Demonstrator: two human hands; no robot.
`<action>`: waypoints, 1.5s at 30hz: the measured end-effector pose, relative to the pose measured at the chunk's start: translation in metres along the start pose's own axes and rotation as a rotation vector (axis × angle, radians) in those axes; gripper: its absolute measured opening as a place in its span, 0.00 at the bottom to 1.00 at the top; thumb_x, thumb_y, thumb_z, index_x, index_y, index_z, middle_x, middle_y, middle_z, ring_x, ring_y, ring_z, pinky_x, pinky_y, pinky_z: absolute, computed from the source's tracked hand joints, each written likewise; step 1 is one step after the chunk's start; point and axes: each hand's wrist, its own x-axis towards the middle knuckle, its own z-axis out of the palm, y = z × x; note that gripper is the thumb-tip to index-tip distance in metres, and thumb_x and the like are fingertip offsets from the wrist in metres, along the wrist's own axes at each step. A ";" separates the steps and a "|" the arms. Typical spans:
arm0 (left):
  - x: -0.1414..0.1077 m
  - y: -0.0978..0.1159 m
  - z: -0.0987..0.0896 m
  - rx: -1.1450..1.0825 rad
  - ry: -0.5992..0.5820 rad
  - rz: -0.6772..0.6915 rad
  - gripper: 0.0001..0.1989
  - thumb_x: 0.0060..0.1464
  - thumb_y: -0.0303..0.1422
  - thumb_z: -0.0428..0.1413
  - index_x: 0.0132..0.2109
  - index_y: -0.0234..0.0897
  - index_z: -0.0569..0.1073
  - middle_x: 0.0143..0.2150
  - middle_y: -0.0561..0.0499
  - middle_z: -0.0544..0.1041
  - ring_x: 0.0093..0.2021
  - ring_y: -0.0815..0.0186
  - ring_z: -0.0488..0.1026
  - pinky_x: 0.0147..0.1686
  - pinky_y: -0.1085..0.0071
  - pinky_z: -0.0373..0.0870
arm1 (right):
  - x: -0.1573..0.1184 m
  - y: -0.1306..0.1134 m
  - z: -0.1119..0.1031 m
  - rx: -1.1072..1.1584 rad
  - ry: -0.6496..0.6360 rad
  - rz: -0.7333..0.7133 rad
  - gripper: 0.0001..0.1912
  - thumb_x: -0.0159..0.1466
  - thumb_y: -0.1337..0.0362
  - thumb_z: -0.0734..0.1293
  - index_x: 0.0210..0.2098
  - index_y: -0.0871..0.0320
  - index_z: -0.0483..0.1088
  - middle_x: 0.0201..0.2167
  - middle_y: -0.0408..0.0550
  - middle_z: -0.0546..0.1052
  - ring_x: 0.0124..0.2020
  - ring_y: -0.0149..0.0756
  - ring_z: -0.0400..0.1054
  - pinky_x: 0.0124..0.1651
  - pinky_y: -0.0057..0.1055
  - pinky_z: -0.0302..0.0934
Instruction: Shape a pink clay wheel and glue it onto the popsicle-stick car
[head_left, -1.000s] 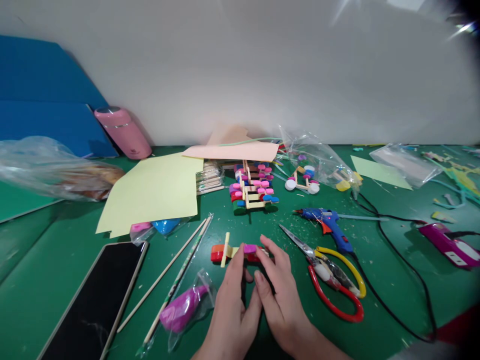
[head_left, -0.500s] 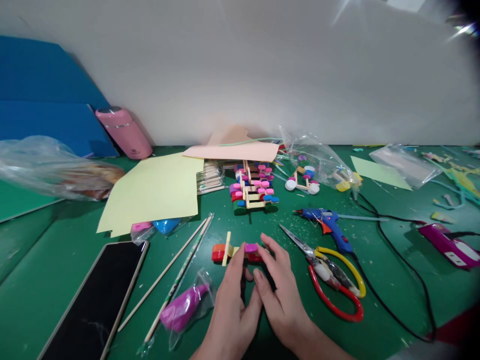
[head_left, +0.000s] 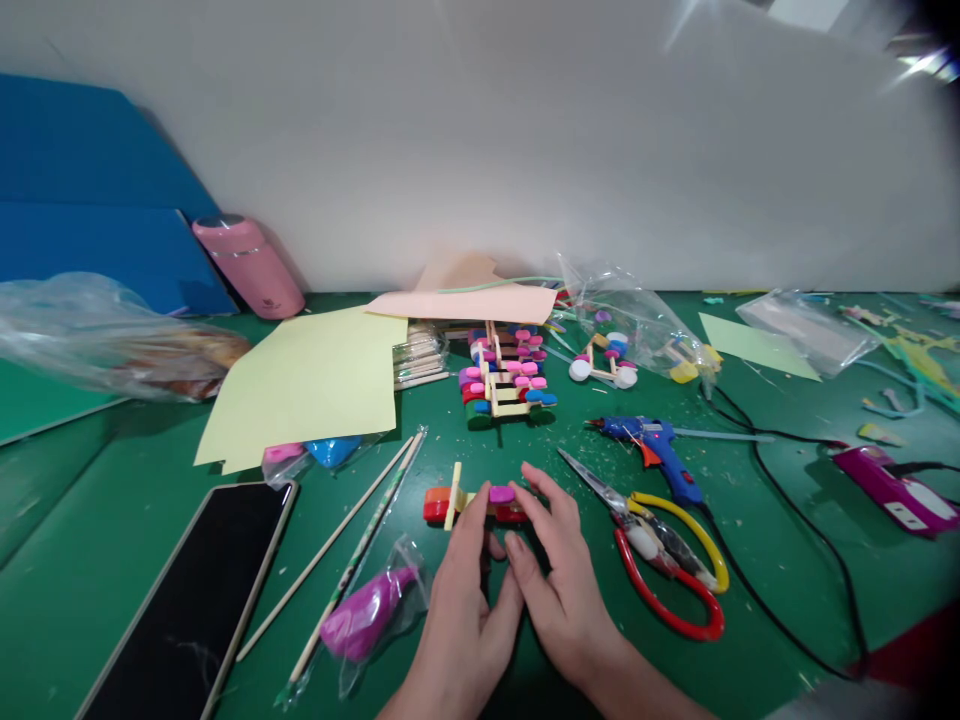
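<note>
At the near middle of the table is a small craft-stick car [head_left: 438, 506] with red clay wheels and an upright pale stick at its left end. A purple clay piece [head_left: 502, 495] sits on its right part. My left hand [head_left: 466, 610] has its index finger against the left side of that piece, and my right hand [head_left: 566, 595] presses from the right. Both hands are closed around the car's right end, whose near side is hidden by my fingers. Behind it stand several similar stick cars [head_left: 514, 408] with coloured clay wheels.
Scissors [head_left: 645, 540] and a blue glue gun [head_left: 660, 450] with its cord lie at right. To the left are a phone [head_left: 195, 590], wooden sticks [head_left: 330, 545], bagged purple clay [head_left: 367, 615] and yellow paper [head_left: 307, 385]. A pink bottle [head_left: 251, 265] leans at the back.
</note>
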 end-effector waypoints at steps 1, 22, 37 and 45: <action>0.000 0.000 0.000 0.008 0.003 0.018 0.26 0.54 0.32 0.48 0.60 0.36 0.54 0.59 0.39 0.62 0.59 0.55 0.59 0.53 0.55 0.60 | 0.000 0.000 0.000 -0.004 0.001 -0.003 0.21 0.63 0.66 0.57 0.56 0.54 0.56 0.59 0.52 0.55 0.59 0.44 0.49 0.57 0.45 0.53; 0.000 0.001 0.001 -0.018 0.008 -0.030 0.26 0.54 0.33 0.47 0.59 0.34 0.53 0.56 0.38 0.64 0.53 0.57 0.65 0.50 0.57 0.64 | 0.001 0.002 0.000 -0.023 0.040 0.018 0.18 0.63 0.65 0.58 0.53 0.54 0.60 0.58 0.52 0.57 0.58 0.45 0.51 0.55 0.45 0.56; -0.005 -0.002 0.002 0.081 0.026 0.150 0.25 0.54 0.29 0.47 0.59 0.41 0.51 0.56 0.41 0.63 0.52 0.56 0.65 0.46 0.60 0.68 | -0.002 0.000 0.000 -0.003 0.039 0.020 0.16 0.63 0.67 0.57 0.50 0.55 0.63 0.57 0.53 0.58 0.58 0.43 0.52 0.55 0.45 0.55; -0.004 -0.003 0.003 0.072 0.040 0.155 0.26 0.54 0.29 0.47 0.59 0.41 0.52 0.56 0.41 0.64 0.52 0.57 0.66 0.45 0.60 0.69 | -0.002 0.002 0.002 -0.004 0.065 -0.011 0.17 0.63 0.66 0.57 0.51 0.54 0.63 0.56 0.53 0.60 0.57 0.44 0.54 0.53 0.45 0.57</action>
